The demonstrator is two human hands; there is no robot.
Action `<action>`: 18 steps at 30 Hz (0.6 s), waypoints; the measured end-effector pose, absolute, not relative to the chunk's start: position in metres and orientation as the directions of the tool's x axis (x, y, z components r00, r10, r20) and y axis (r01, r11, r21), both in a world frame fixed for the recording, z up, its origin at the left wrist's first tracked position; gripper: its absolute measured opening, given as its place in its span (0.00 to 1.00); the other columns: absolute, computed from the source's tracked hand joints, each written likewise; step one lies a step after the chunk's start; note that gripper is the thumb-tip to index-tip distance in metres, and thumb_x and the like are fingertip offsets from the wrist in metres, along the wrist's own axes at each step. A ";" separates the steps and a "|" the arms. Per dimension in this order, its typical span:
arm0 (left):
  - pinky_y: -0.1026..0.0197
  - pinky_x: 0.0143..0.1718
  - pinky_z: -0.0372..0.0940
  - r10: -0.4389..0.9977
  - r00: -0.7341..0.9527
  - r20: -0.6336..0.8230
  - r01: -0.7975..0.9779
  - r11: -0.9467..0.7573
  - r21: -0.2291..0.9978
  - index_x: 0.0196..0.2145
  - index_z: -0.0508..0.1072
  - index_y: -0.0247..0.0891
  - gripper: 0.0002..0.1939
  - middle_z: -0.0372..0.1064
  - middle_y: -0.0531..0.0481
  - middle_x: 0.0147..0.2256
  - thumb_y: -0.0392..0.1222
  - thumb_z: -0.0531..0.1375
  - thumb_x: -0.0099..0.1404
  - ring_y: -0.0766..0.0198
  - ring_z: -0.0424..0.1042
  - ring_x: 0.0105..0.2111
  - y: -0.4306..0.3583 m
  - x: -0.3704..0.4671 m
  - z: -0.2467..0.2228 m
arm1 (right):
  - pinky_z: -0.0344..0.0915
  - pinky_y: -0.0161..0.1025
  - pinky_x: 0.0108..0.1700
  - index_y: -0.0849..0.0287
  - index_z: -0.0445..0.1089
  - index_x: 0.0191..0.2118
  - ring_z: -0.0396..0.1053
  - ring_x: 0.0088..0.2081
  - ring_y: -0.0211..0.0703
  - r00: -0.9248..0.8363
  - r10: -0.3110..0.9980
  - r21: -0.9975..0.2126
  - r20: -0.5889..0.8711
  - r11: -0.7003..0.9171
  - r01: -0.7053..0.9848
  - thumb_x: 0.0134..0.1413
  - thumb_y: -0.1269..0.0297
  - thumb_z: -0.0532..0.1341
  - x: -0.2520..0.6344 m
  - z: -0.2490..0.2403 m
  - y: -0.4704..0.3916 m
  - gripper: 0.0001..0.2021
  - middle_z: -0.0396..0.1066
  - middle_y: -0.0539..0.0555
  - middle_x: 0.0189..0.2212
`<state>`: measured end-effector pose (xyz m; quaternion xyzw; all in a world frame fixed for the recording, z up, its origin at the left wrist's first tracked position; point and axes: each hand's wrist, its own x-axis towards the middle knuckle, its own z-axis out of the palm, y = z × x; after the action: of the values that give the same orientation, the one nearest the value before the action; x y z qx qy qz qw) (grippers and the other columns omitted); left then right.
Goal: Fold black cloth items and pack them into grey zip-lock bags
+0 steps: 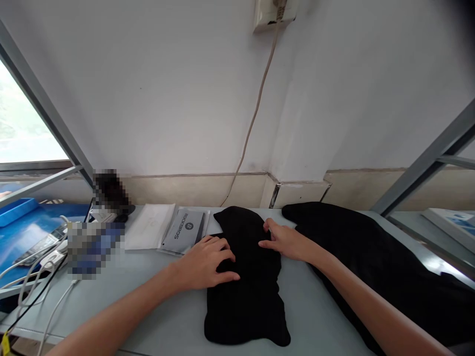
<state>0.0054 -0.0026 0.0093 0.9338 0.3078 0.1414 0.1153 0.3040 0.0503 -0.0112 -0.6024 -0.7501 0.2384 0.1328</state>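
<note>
A piece of black cloth [247, 296] lies flat on the pale grey table [315, 316], with wavy edges along its right side. My left hand [208, 262] rests on its left edge, fingers apart, the thumb pointing right across the fabric. Against the upper right edge of the same cloth is my right hand [284, 240], its thumb and index finger spread. Neither hand visibly grips the fabric. A larger black cloth [356, 247] lies at the right, partly beneath my right forearm.
Left of the cloth sit a grey ROCKBROS packet [183, 231] and a white plastic bag [148, 227]. White cables [55, 306] and a blue tray [18, 210] are at the far left. A cord [256, 109] hangs from a wall socket [272, 15]. Metal frame bars [426, 158] flank the table.
</note>
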 end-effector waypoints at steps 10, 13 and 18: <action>0.53 0.51 0.67 0.656 0.720 0.225 0.572 -0.745 0.343 0.48 0.72 0.42 0.14 0.73 0.47 0.48 0.53 0.54 0.78 0.57 0.73 0.47 0.000 0.006 0.000 | 0.59 0.40 0.33 0.52 0.63 0.35 0.70 0.31 0.48 -0.376 0.924 -0.470 -0.070 0.303 0.829 0.65 0.44 0.58 0.284 0.016 0.022 0.16 0.72 0.50 0.28; 0.48 0.57 0.65 0.620 0.762 0.188 0.543 -0.769 0.336 0.53 0.72 0.42 0.22 0.70 0.44 0.56 0.60 0.60 0.72 0.50 0.69 0.55 -0.005 0.003 0.001 | 0.56 0.40 0.33 0.52 0.62 0.40 0.69 0.33 0.50 -0.419 0.896 -0.399 -0.149 0.333 0.854 0.61 0.50 0.62 0.281 0.020 0.009 0.13 0.72 0.50 0.30; 0.38 0.66 0.57 0.604 0.780 0.165 0.560 -0.791 0.246 0.66 0.62 0.39 0.40 0.59 0.38 0.66 0.66 0.63 0.66 0.40 0.58 0.66 -0.010 0.006 -0.003 | 0.64 0.41 0.40 0.53 0.58 0.56 0.72 0.43 0.56 -0.452 0.820 -0.528 -0.351 0.225 0.819 0.47 0.49 0.72 0.289 0.037 0.001 0.34 0.72 0.56 0.44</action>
<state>0.0063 -0.0104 -0.0030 0.9389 0.3098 0.1181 0.0922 0.2893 0.0011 0.0366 -0.5234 -0.7828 0.3366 0.0007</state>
